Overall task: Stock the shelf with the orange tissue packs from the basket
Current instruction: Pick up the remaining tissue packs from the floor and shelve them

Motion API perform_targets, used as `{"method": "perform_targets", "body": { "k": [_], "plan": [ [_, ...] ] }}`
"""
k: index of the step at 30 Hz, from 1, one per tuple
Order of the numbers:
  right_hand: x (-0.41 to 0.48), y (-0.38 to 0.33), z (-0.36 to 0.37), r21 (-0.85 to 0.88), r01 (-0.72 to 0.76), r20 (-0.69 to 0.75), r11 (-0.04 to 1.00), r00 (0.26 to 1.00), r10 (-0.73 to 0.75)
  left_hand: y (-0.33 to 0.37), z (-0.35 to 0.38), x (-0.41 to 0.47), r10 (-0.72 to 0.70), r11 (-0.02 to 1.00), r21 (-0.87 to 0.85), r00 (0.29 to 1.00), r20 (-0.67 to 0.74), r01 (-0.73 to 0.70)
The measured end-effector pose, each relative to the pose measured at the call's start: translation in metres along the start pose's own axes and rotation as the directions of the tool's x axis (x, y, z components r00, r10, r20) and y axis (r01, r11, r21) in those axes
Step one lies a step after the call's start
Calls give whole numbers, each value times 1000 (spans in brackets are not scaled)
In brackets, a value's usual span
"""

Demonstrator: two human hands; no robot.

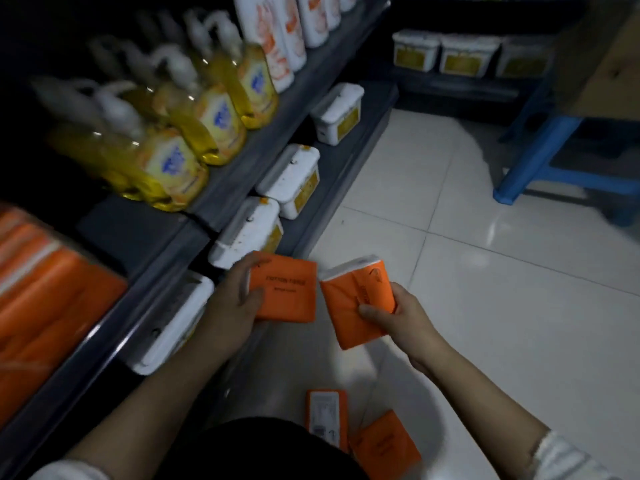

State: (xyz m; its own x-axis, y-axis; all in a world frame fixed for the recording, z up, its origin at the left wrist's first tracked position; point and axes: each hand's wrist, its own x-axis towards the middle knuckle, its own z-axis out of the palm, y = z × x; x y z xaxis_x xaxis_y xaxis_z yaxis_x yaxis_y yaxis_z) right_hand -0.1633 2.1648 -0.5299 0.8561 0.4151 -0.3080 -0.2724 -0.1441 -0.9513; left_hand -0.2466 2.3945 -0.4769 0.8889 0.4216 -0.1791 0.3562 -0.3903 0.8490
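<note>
My left hand (235, 299) grips an orange tissue pack (287, 292) by its left edge, in front of the lower shelf. My right hand (398, 317) grips a second orange tissue pack (349, 306), tilted, with its white end up. Below them, two more orange packs (327, 417) (384, 445) lie in the white basket (426, 403) on the floor. A stack of orange packs (45, 296) fills the dark shelf (145, 237) at the left.
Yellow pump bottles (173, 161) and white-orange bottles (277, 39) stand on the upper shelf. White boxes (291, 178) line the lower shelf edge. A blue stool (540, 161) stands on the white tiled floor (485, 271) at the right.
</note>
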Motion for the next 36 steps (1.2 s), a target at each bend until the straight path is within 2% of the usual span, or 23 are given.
{"method": "perform_targets", "body": {
  "k": [8, 10, 12, 15, 19, 24, 27, 31, 34, 36],
  "plan": [
    [-50, -98, 73, -61, 225, 258, 973, 945, -202, 54, -82, -89, 111, 993, -11, 950, -291, -119],
    [-68, -126, 98, -73, 291, 307, 954, 917, -257, 61, -105, -116, 182, 983, 65, 919, -349, -170],
    [-87, -152, 126, -57, 368, 355, 928, 876, -326, 66, -128, -145, 241, 970, 128, 879, -410, -207],
    [-116, -183, 174, -14, 450, 413, 893, 816, -404, 60, -165, -186, 247, 968, 107, 804, -540, -226],
    [-151, -206, 247, 7, 491, 459, 871, 772, -439, 42, -217, -241, 227, 971, 119, 655, -721, -206],
    [-192, -196, 335, 138, 325, 551, 936, 760, -345, 9, -271, -297, 193, 980, 152, 438, -878, -127],
    [-214, -187, 371, 113, 220, 675, 969, 698, -237, -9, -289, -321, 170, 985, 149, 365, -916, -86],
    [-233, -189, 408, 97, 164, 740, 982, 648, -182, -32, -307, -344, 88, 994, 63, 287, -954, -93],
    [-240, -192, 433, 87, 162, 760, 983, 627, -171, -48, -318, -358, 27, 990, -7, 238, -971, -141],
    [-244, -194, 448, 59, 183, 767, 981, 621, -162, -58, -326, -369, -15, 990, -38, 163, -987, -139]
  ]
}}
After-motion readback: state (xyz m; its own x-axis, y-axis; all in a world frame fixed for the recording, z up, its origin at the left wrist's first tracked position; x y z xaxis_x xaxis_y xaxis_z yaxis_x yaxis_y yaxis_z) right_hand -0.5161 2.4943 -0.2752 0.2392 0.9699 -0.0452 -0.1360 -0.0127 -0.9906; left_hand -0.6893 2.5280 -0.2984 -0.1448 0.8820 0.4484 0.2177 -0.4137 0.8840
